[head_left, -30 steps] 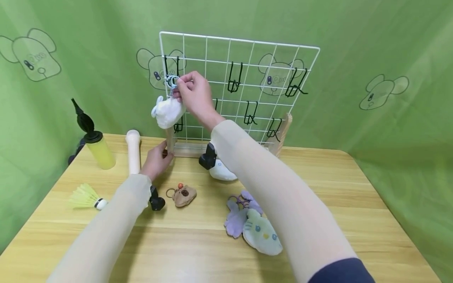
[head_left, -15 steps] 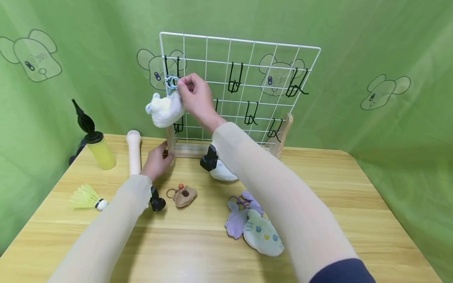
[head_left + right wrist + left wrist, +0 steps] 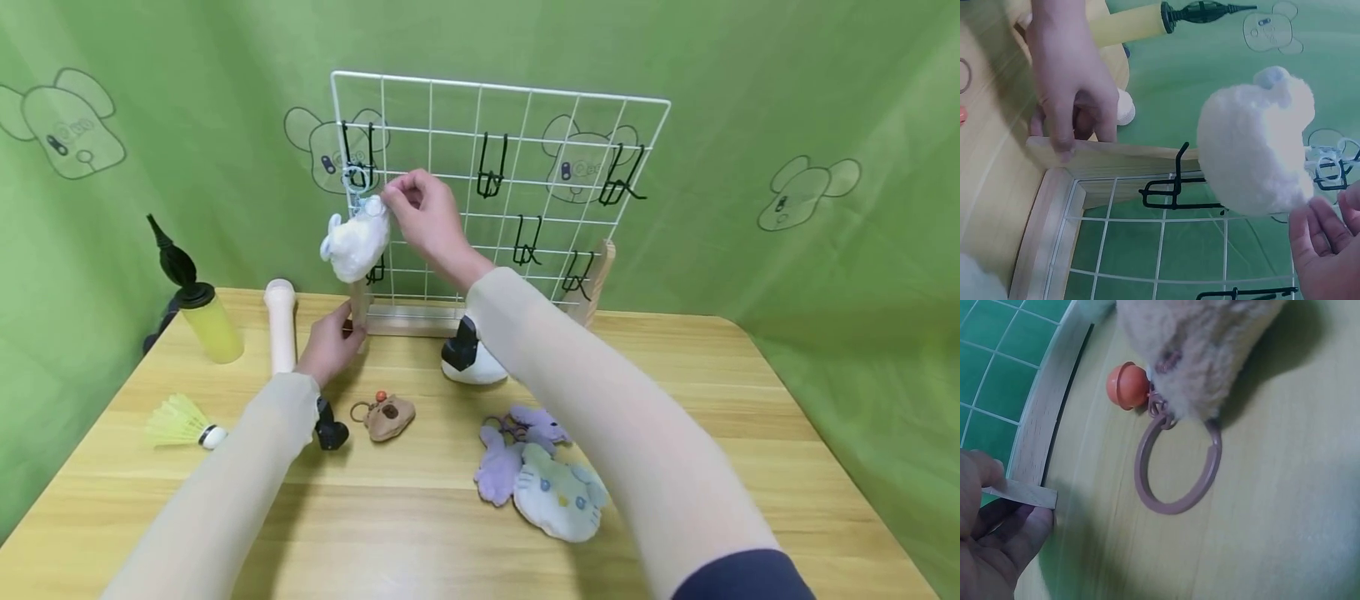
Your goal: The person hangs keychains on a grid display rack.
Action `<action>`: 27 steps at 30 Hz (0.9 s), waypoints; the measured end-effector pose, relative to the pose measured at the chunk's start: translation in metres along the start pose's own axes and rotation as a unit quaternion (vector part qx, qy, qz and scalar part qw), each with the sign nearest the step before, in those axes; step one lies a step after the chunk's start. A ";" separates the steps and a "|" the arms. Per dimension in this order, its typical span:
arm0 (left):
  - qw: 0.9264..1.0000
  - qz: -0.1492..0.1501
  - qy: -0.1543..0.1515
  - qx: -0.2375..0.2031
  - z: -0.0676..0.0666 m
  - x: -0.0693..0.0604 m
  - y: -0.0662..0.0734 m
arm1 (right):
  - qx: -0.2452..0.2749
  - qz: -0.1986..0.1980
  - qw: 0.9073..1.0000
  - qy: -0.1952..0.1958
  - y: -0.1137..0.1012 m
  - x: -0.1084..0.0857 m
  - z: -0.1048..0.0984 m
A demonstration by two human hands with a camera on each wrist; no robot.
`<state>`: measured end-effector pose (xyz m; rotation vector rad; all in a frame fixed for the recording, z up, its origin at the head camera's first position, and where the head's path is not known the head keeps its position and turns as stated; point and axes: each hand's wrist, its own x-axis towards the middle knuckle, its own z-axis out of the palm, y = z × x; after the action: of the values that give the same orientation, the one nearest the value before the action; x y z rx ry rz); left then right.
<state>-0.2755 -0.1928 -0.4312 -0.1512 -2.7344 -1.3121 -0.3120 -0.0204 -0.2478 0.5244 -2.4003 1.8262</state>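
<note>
The right grip (image 3: 427,215) is loose, its fingertips touching the fluffy white toy (image 3: 358,247) at the left side of the wire rack (image 3: 480,86). The toy's blue ring (image 3: 345,180) is by a black hook (image 3: 371,150); I can't tell if it's on. The left grip (image 3: 328,346) pinches the rack's wooden leg (image 3: 360,298). A brown toy (image 3: 395,419) lies on the tabletop (image 3: 420,533) in front of the rack
</note>
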 end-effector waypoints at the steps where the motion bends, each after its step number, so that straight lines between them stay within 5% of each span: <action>1: 1.000 0.000 0.000 0.000 0.000 0.000 0.000 | -0.004 -0.001 1.000 -0.001 0.000 -0.003 -0.002; 13: 1.000 -0.005 -0.005 -0.002 0.001 -0.001 -0.001 | -0.055 -0.012 0.997 -0.045 0.017 -0.036 -0.040; 21: 1.000 -0.009 -0.016 -0.009 0.000 -0.003 0.002 | -0.074 -0.060 0.991 -0.089 0.021 -0.067 -0.069; 27: 0.999 -0.016 -0.028 -0.014 -0.001 -0.002 0.004 | -0.081 -0.043 0.989 -0.118 0.029 -0.086 -0.086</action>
<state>-0.2727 -0.1913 -0.4275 -0.1496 -2.7770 -1.3748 -0.2529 0.0863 -0.2723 0.8560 -2.5986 1.5958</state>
